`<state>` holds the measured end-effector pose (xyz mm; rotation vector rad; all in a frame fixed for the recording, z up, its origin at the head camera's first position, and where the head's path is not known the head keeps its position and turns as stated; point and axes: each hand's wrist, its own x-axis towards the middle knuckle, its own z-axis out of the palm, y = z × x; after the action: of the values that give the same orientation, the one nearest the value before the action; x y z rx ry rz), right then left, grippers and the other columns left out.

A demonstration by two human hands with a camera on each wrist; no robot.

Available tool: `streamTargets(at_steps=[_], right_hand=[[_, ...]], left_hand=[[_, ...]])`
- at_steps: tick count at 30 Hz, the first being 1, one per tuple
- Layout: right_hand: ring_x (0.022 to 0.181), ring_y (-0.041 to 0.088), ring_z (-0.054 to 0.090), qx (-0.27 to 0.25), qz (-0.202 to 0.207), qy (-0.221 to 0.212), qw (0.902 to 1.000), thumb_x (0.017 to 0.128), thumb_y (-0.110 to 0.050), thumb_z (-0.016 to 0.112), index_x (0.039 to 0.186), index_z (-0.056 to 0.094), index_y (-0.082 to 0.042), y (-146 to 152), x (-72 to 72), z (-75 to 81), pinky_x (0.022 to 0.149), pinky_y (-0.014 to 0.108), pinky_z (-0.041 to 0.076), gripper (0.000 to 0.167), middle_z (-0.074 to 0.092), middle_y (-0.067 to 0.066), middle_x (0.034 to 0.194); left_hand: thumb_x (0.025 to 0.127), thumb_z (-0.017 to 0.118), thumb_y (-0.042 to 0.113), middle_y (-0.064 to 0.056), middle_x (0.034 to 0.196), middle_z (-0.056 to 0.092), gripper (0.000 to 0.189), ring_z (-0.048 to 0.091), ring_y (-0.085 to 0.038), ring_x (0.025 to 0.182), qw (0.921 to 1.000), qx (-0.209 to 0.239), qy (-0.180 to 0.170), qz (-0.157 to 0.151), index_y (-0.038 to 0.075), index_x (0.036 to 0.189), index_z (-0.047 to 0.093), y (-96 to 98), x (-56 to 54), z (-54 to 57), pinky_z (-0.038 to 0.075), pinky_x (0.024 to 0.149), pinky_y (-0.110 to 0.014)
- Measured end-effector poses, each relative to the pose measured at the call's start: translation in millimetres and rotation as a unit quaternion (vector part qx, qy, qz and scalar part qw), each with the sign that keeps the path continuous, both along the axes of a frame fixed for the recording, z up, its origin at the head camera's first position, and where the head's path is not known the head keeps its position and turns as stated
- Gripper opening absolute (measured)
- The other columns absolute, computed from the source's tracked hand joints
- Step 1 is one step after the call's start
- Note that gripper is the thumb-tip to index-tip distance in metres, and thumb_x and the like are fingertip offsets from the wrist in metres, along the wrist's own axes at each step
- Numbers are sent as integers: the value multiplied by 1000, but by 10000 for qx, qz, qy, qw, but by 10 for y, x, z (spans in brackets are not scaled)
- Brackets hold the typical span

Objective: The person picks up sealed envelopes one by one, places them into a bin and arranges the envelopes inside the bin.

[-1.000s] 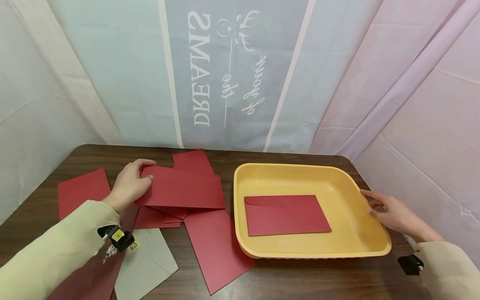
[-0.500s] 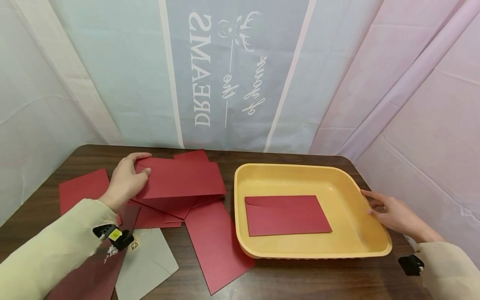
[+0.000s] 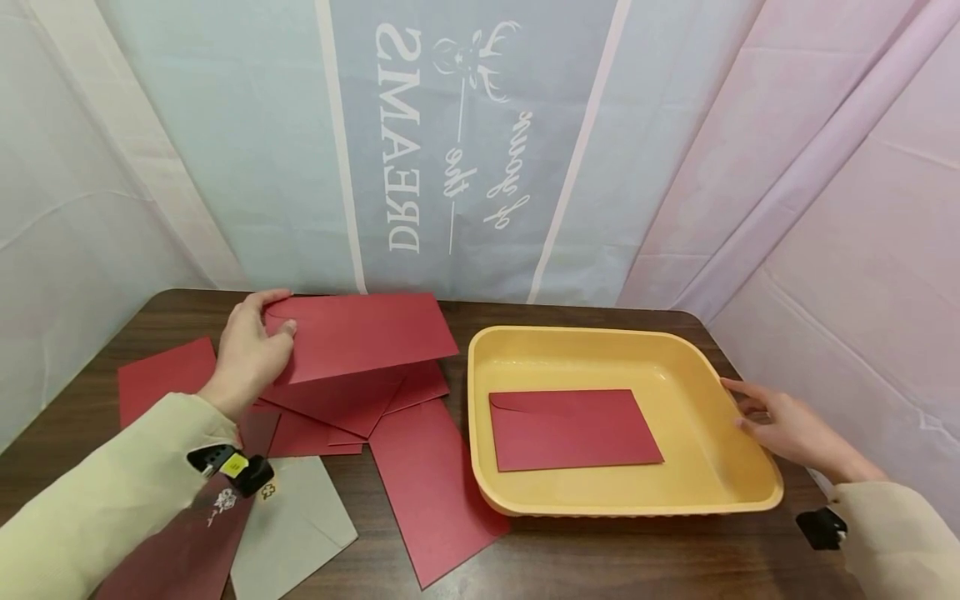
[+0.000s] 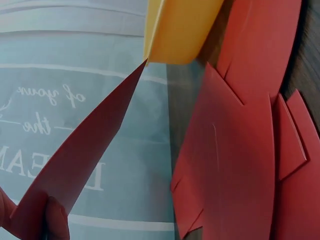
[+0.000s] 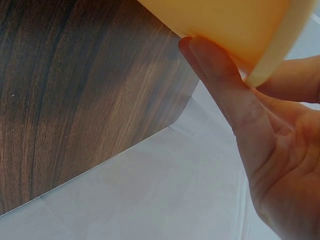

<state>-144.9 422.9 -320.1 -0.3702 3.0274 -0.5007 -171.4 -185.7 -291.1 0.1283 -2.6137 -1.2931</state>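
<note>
My left hand (image 3: 251,354) pinches a red envelope (image 3: 363,335) by its left end, thumb on the near face. The envelope is tilted and raised over other red envelopes (image 4: 240,150), which lie overlapping on the table. On the right, my right hand (image 3: 795,429) holds the rim of a yellow plastic basin (image 3: 622,507), and in the right wrist view its fingers (image 5: 220,70) and thumb lie on either side of that wall. Inside the basin a single red envelope (image 3: 573,429) lies flat, its flap edge showing.
A grey-white envelope (image 3: 292,517) lies at the near left, beside a dark red one with a white flower print (image 3: 172,542). Another red envelope (image 3: 438,500) reaches toward the basin's left side. Cloth curtains (image 3: 465,150) stand behind and beside the brown table (image 3: 600,558).
My left hand has lifted the red envelope up and back off the overlapping ones, moving slightly left. The right hand and the basin have stayed put.
</note>
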Motion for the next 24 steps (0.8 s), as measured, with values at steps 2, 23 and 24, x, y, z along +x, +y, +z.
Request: streamTargets(at_steps=[2,23,24], right_hand=[[83,18,67,2,-11,-14,10000,89,-5,64,133,45,13,0,0,3,63,23,49,51,70,17,95],[88,35,67,169,-32,-24,9998,88,-7,65,132,46,11,-12,-8,18,65,25,50,51,70,18,95],[87,35,67,169,-30,-23,9999,88,-7,65,132,46,11,-12,-8,18,65,26,50,51,70,18,96]], left_hand=[[98,44,8,-34,136,34,48,41,-46,117,10000,35,32,16,-2,144,34,14,-5,15,36,95,-55],[98,45,7,-28,140,32,47,45,-38,116,9959,473,-186,-747,-1,143,35,439,-24,92,41,95,-47],[98,46,7,-28,139,33,47,45,-37,116,9958,442,-184,-779,-1,143,35,469,-27,92,41,95,-46]])
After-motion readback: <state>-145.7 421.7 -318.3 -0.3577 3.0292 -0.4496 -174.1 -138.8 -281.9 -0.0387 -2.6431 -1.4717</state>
